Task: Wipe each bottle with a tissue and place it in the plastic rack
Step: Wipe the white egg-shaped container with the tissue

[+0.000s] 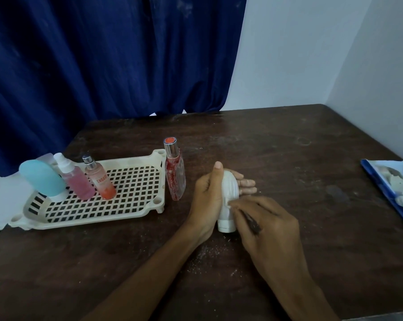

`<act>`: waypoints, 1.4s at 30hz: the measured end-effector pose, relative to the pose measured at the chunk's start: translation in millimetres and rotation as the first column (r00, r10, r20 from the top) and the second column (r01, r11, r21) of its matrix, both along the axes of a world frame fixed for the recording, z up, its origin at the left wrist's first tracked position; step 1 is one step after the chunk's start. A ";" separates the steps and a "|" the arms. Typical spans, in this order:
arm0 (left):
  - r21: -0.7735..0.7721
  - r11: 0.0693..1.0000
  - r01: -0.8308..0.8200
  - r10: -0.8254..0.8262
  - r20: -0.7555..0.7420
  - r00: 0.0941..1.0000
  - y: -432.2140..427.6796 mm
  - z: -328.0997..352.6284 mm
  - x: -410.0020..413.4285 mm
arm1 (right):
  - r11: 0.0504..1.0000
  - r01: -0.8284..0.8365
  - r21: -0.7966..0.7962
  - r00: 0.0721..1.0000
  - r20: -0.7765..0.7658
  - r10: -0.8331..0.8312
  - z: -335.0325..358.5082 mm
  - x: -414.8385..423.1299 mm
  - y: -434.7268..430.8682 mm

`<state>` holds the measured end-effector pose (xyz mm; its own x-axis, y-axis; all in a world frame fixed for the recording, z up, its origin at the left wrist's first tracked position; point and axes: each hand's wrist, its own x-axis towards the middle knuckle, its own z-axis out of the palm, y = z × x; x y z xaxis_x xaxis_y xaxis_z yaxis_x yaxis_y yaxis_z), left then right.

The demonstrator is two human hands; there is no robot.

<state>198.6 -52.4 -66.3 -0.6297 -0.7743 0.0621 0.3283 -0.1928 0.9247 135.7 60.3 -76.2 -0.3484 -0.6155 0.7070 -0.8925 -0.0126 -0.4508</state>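
A white ribbed bottle (228, 195) lies tilted in my left hand (207, 198), cap end toward me, over the middle of the dark wooden table. My right hand (265, 225) presses against the bottle's lower side with fingers closed; a small bit of white tissue shows at its fingertips. The cream plastic rack (135, 212) sits to the left and holds three bottles at its left end: a blue one (43, 178), a pink spray bottle (76, 181) and an orange-pink spray bottle (100, 179). A red bottle with a silver cap (174, 172) stands on the table just right of the rack.
A blue tissue packet (390, 191) with white tissues lies at the table's right edge. White paper (1, 200) lies left of the rack. A blue curtain (103, 56) hangs behind the table, a white wall to the right. White crumbs speckle the table near my wrists.
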 end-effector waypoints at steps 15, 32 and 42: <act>-0.063 0.998 -0.010 0.013 0.038 0.999 3.4 2.5 -0.2 | 0.998 0.062 -0.010 0.998 0.016 -0.062 3.8 -7.9 2.2; -0.151 0.988 -0.029 0.043 0.090 0.995 1.7 -0.8 -0.7 | 0.996 0.078 -0.051 0.996 0.042 -0.076 11.2 -10.5 -3.1; -0.125 0.991 -0.042 0.055 0.103 0.993 -0.9 -3.6 -1.5 | 0.999 0.035 -0.001 0.999 -0.009 -0.035 2.4 -9.1 8.1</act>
